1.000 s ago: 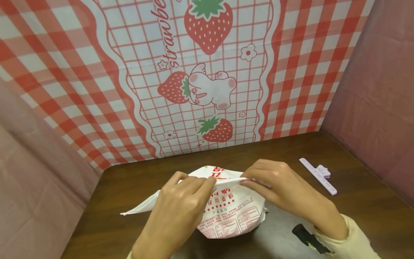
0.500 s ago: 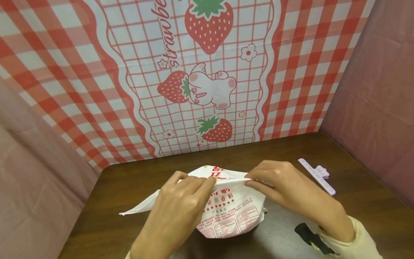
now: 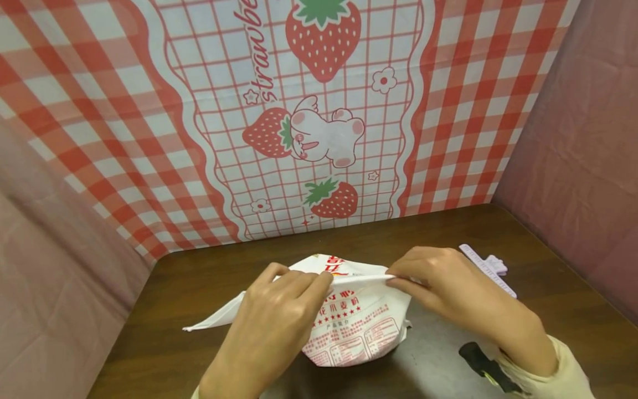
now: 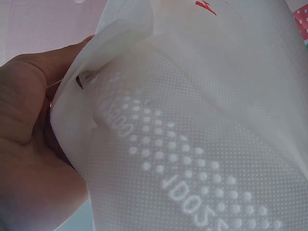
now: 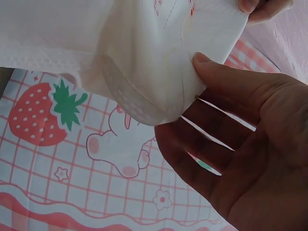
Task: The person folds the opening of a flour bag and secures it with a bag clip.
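Strawberry-print cloth (image 3: 309, 122) behind dark wooden table (image 3: 423, 233); pink drapes (image 3: 568, 166) flanking.

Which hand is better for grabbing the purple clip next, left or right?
Probably the right hand: the purple clip lies just beyond it. The left hand is farther off, though both hold the folded edge of the white bag.

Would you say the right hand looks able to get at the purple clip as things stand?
Probably yes, though the right hand must first release the bag; the clip lies nearby on the table, nothing visibly on it.
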A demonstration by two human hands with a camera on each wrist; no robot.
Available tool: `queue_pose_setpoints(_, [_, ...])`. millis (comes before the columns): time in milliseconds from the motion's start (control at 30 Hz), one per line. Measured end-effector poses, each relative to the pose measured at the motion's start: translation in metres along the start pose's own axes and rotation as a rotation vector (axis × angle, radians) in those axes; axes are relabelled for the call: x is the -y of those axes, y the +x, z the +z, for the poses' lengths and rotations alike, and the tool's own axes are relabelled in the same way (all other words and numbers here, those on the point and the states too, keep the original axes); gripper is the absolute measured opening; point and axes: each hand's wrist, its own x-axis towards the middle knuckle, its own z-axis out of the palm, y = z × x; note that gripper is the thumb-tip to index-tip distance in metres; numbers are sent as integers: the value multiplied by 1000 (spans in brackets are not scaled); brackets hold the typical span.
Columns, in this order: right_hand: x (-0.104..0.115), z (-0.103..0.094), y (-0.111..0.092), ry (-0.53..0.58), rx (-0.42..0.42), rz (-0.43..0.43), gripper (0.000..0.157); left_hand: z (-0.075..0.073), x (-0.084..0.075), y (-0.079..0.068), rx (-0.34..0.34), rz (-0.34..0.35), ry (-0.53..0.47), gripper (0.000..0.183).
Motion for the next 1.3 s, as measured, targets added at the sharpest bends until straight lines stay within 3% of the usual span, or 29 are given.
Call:
queue_pose_setpoints(600, [-5, -5, -3, -29, 62, 57, 10, 1, 0, -2, 5, -9, -19, 17])
queue_pose_setpoints(1067, [-5, -6, -5, -82, 49, 15, 13, 0, 0, 0, -4, 1, -6, 17])
queue_pose_setpoints(1300, [-8, -4, -5, -73, 48, -8, 12, 11, 0, -6, 22, -48, -2, 14])
